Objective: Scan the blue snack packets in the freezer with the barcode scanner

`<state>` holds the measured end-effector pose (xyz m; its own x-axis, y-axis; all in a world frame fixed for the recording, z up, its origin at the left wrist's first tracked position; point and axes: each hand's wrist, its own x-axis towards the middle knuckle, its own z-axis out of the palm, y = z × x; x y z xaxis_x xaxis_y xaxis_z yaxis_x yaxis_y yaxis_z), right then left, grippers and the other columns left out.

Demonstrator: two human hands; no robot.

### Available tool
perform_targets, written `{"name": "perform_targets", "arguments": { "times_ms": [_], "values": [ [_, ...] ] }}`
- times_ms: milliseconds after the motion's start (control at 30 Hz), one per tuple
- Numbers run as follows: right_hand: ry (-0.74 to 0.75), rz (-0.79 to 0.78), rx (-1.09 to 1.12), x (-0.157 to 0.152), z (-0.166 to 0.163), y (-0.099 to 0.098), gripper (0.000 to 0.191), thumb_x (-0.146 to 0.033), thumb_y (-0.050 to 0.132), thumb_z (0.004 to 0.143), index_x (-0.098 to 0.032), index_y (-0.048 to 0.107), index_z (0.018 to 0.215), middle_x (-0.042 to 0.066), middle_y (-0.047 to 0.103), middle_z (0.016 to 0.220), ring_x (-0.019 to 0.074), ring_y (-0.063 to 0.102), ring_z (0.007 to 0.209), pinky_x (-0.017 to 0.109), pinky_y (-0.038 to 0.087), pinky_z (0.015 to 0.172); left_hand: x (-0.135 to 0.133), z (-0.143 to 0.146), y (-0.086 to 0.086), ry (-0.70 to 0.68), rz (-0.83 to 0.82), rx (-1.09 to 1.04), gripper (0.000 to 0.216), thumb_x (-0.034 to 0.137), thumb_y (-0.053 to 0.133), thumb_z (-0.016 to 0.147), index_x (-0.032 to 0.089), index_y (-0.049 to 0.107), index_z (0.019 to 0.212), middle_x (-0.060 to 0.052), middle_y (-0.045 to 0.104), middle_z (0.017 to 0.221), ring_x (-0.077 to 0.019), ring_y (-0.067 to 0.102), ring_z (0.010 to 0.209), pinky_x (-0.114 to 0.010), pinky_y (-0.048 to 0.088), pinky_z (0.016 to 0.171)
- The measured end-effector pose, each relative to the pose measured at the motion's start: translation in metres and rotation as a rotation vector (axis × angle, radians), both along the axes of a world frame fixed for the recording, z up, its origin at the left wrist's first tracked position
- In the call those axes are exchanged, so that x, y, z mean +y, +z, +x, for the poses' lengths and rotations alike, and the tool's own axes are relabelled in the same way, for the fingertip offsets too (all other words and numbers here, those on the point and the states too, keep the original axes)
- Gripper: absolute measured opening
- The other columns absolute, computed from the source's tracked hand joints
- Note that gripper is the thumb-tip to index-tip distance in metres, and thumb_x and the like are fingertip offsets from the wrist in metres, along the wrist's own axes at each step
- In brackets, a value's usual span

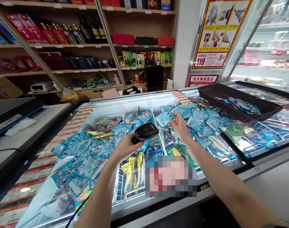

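A black handheld barcode scanner is in my left hand, its head pointing right over the chest freezer's glass lid. Between thumb and fingers my right hand pinches a blue snack packet, its white label with a barcode facing up. The scanner's front end is just below and left of that packet. Many similar blue packets lie spread on the glass around my right hand. Another loose pile of blue packets lies to the left of my left hand.
A dark plastic tray with more packets stands at the right on the freezer. Under the glass are wire baskets with yellow-wrapped ice creams. A counter adjoins on the left. Stocked shelves line the back; a cable runs near my left forearm.
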<state>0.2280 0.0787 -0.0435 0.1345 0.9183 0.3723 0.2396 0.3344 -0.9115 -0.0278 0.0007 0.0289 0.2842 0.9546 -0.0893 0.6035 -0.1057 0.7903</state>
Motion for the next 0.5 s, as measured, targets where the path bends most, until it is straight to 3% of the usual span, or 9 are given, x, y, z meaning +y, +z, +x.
{"name": "perform_targets", "arguments": {
  "times_ms": [500],
  "values": [
    [0.022, -0.02, -0.105, -0.0098, -0.0067, 0.0084, 0.045, -0.051, 0.046, 0.083, -0.023, 0.045, 0.118, 0.003, 0.059, 0.076, 0.0219, 0.066, 0.066, 0.035, 0.055, 0.059, -0.0019, 0.0037, 0.0016, 0.029, 0.025, -0.013, 0.029, 0.045, 0.062, 0.07, 0.016, 0.057, 0.073, 0.0, 0.057, 0.048, -0.0151, 0.054, 0.042, -0.023, 0.036, 0.041]
  ]
}}
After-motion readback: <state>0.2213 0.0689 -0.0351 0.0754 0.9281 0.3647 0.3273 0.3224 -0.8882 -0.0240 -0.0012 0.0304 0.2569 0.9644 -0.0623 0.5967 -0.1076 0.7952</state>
